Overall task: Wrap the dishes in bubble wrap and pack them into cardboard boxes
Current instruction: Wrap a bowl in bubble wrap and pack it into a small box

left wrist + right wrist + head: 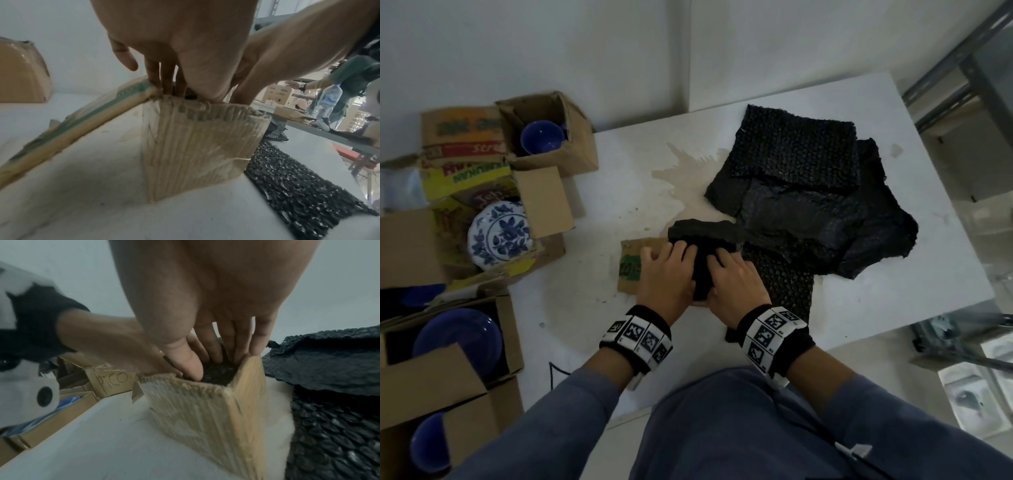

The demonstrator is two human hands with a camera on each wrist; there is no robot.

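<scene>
Bubble wrap (794, 147) lies on stained white table (619, 192).

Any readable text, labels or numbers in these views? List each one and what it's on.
"PICO": handwritten on the flap of a brown cardboard box, right wrist view.
"20", probably: on the green label on the flap of the small brown cardboard box.
Too blurred to read: lettering on the red-and-yellow printed cartons.
No words: the black-and-white square wristband markers are codes only.
</scene>
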